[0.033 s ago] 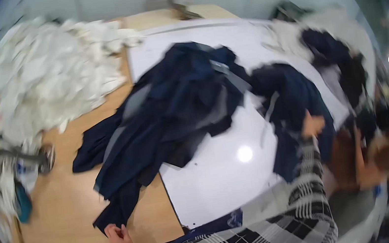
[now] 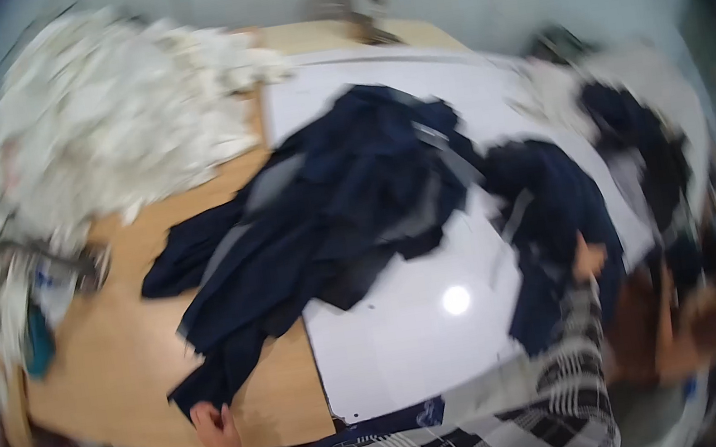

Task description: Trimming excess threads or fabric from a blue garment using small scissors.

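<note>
Left hand [image 2: 216, 431]: fingertips pinched on the near end of a navy-and-grey cloth heap [image 2: 338, 208], lying mid-table [image 2: 101, 351] across wood and white surfaces. Right hand [image 2: 589, 257]: on a second navy cloth [image 2: 545, 188], right; blurred, grip indeterminable. White cloth pile [image 2: 113, 111]: far left.

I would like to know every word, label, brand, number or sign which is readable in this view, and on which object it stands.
No text can be read.
Dark blue cloth heap: a small pale patch on its right side is too blurred to tell if it is a label.
Patterned blue cloth near the lower edge: its pale markings are too unclear to read.
</note>
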Demonstrator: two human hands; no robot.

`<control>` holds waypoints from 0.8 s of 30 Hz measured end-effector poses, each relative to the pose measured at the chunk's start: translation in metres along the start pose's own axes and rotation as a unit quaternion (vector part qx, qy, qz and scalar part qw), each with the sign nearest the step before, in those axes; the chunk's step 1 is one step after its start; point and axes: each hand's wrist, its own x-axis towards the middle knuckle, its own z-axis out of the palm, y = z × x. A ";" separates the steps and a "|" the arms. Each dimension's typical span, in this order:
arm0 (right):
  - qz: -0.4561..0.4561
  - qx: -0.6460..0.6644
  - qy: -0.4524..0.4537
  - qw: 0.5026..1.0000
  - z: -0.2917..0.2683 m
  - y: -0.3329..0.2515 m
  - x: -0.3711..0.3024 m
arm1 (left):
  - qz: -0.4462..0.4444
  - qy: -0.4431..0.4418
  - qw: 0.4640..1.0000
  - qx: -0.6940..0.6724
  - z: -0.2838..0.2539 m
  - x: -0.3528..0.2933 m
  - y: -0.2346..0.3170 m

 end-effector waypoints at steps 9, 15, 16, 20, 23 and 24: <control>-0.481 -0.191 0.297 0.802 -0.029 0.012 0.224 | -0.135 -0.009 0.984 -0.115 0.001 0.011 0.034; -0.648 0.159 0.141 0.731 -0.252 -0.198 0.130 | -0.198 -0.012 0.960 -0.196 0.017 0.003 0.046; -0.705 0.289 0.098 0.640 -0.263 -0.218 0.120 | -0.197 -0.006 0.952 -0.233 0.022 0.007 0.048; -0.576 0.438 -0.423 0.546 -0.342 -0.200 -0.221 | -0.172 0.049 0.953 -0.245 -0.006 0.003 0.052; -0.777 0.398 -0.385 0.300 -0.343 -0.137 -0.353 | -0.237 0.067 0.904 -0.349 -0.021 0.007 0.044; -0.774 0.387 -0.437 0.247 -0.323 -0.113 -0.387 | -0.248 0.073 0.893 -0.369 -0.024 0.011 0.043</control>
